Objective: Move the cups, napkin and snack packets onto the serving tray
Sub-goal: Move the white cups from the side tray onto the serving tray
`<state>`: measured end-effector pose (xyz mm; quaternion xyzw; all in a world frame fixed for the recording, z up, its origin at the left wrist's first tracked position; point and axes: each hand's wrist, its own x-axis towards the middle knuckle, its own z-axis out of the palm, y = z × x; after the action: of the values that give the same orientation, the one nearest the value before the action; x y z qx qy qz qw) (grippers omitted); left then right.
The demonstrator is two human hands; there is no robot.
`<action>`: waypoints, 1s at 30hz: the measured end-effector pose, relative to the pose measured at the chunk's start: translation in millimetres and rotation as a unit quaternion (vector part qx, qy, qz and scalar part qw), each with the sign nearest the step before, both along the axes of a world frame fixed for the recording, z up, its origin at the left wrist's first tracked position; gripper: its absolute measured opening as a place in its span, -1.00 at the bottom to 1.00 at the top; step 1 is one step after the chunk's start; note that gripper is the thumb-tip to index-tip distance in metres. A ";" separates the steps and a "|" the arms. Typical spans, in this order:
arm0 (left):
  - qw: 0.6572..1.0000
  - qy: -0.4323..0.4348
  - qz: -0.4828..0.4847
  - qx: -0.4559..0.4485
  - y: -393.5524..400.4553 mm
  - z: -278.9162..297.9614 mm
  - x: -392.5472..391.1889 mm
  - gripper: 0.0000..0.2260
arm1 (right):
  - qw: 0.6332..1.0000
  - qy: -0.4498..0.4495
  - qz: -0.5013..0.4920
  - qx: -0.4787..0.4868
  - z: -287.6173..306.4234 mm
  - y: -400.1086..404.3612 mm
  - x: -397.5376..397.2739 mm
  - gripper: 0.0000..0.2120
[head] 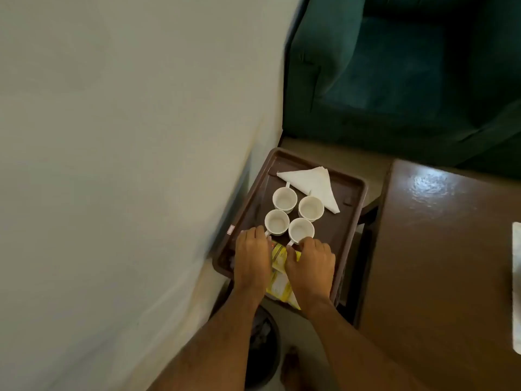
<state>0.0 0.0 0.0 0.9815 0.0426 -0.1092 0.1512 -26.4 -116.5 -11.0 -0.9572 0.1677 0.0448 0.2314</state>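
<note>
A brown serving tray rests on a small stand beside the wall. On it stand several white cups in a tight cluster, with a folded white napkin at the far end. Yellow snack packets lie at the tray's near end. My left hand lies palm down on the left part of the packets, fingertips by a cup handle. My right hand presses on the right part of the packets. The hands cover much of the packets, so the grip is hard to judge.
A pale wall runs close along the tray's left side. A glossy brown table stands to the right, a green sofa beyond. A dark round bin sits on the floor below, near my bare foot.
</note>
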 end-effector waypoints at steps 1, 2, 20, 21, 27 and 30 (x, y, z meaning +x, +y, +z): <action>1.000 -0.006 0.016 -0.018 -0.3 -4.7 2.1 -0.69 | 1.000 0.003 -0.013 -0.015 -4.0 1.7 0.9 -0.76; 0.998 -0.013 0.034 -0.042 -1.1 -8.5 4.4 -0.69 | 0.999 0.011 -0.033 -0.033 -6.8 3.6 2.6 -0.72; 0.976 -0.087 0.139 -0.142 -22.9 -37.1 3.5 -0.81 | 0.986 0.006 -0.164 0.003 -31.0 8.5 3.0 -0.76; 0.976 -0.092 0.138 -0.144 -23.8 -38.4 2.6 -0.82 | 0.987 0.002 -0.162 0.002 -32.5 8.5 2.4 -0.76; 0.967 -0.121 0.140 -0.173 -34.3 -45.0 -4.2 -0.84 | 0.981 -0.055 -0.183 0.026 -34.7 6.7 0.1 -0.76; 0.954 -0.155 0.174 -0.189 -40.2 -46.2 -7.7 -0.83 | 0.974 -0.098 -0.199 0.049 -35.4 2.9 -1.8 -0.73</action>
<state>-7.7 -40.2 -46.2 0.9172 0.1676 0.0658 0.3554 -28.2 -113.5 -46.5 -0.8920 0.3288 -0.0880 0.2974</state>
